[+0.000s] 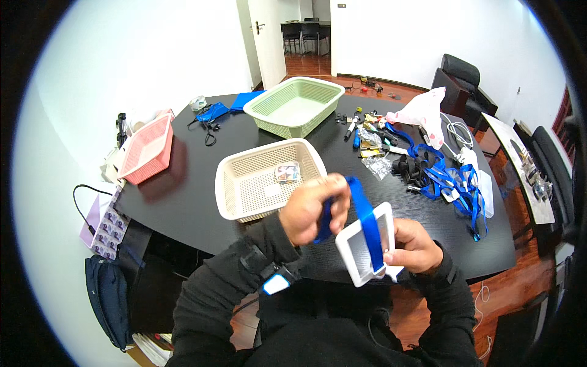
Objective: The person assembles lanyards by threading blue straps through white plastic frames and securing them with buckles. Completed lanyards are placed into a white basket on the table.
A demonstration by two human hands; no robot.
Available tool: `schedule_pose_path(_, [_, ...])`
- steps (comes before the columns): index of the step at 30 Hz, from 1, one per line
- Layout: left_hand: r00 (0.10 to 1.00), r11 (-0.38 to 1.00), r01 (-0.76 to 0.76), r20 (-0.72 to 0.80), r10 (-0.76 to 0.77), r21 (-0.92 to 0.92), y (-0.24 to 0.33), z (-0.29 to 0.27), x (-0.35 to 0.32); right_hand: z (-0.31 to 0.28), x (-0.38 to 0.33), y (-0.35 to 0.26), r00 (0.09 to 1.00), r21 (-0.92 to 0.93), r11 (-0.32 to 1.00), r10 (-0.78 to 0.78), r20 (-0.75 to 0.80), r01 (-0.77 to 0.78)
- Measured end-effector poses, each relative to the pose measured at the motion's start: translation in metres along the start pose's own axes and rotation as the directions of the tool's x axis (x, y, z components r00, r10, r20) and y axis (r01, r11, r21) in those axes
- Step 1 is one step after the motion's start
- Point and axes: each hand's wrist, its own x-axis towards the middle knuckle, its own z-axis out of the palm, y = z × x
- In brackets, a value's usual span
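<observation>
Both hands (361,229) hold badge holder (365,244) before white basket (244,183)

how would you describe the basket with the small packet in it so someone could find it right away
Start at the black table and look to its near edge, just ahead of the left hand. The cream basket sits there, with a small packet lying inside. Unlike the green basket further back and the pink basket at the left end, it is off-white.
</observation>
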Motion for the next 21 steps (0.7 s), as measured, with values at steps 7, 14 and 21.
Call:
schedule_pose_path(7, [0.983, 0.960, 0.100, 0.123, -0.136, 0.263, -0.047, -0.001, -0.015, 0.002, 0.009, 0.008, 0.868, 0.143, 0.935, -0.233, -0.439, 0.323])
schedule_pose_path(14, [0.978, 0.891, -0.139, 0.202, 0.054, 0.432, -0.051, 0.002, 0.009, -0.013, 0.044, 0.009, 0.712, 0.008, 0.882, -0.376, -0.593, 0.472])
schedule_pose_path(21, [0.956, 0.873, -0.292, 0.142, 0.257, 0.390, -0.041, 0.005, 0.047, -0.023, 0.048, 0.019, 0.699, -0.175, 0.940, -0.336, -0.632, 0.294])
